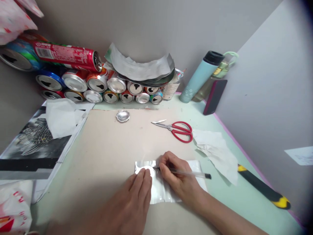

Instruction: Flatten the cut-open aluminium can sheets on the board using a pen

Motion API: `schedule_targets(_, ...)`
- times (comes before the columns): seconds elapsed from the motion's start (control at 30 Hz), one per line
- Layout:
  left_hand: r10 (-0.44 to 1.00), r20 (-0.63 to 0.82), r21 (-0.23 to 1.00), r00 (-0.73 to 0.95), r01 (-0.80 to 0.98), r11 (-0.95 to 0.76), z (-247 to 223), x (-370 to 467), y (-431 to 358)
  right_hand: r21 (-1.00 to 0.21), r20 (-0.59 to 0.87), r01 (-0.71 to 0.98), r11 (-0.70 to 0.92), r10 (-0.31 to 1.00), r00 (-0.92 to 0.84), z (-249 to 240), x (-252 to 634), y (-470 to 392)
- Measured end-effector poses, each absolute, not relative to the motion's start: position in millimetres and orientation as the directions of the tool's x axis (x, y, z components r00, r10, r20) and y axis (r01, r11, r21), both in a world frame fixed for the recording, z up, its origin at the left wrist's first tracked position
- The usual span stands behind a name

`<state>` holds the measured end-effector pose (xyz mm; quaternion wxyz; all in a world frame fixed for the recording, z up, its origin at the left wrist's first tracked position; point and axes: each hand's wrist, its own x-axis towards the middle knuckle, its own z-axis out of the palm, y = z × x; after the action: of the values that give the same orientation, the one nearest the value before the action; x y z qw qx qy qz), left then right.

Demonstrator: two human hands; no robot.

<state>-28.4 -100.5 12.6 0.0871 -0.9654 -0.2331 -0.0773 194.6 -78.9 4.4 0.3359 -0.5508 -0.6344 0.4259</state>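
A shiny silver metal sheet [166, 192] lies flat on the beige board [105, 143]. On its left part rests a small white piece [149, 170], partly covered by my left hand [139, 192]. The fingers of my left hand lie close together and press down on it. My right hand [176, 173] is closed around a clear pen [190, 172] with a black end. The pen's tip is at the right edge of the white piece, on the sheet. Beyond my hands are red-handled scissors [171, 127] and a small round silver dish [122, 116].
Stacked drink cans [110, 85] line the wall, with curved metal sheets [141, 68] on top. To the right are a blue bottle [201, 76], a dark phone [215, 97], tissue [217, 150] and a black-yellow handle [264, 187]. Printed pages [36, 140] lie left.
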Motion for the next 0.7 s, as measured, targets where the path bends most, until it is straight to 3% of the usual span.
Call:
schedule_targets(0.2,0.433,0.225,-0.171,0.873,0.473,-0.864,12,-27,-101,-0.978,-0.129,0.171,-0.117,0.990,-0.061,5,203,-73)
schedule_targets(0.33,0.428,0.154,-0.155,0.890,0.450,-0.880,10,-25,-105,-0.992,-0.075,0.099,-0.076,0.997,0.016,10,209,-76)
schedule_targets(0.47,0.436,0.173,-0.173,0.883,0.463,-0.870,6,-21,-113,-0.995,-0.043,0.092,-0.039,0.998,-0.042,20,205,-85)
schedule_targets(0.7,0.457,0.185,-0.175,0.870,0.487,-0.856,-4,-19,-120,-0.963,-0.055,0.269,-0.017,0.989,-0.137,7,194,-88)
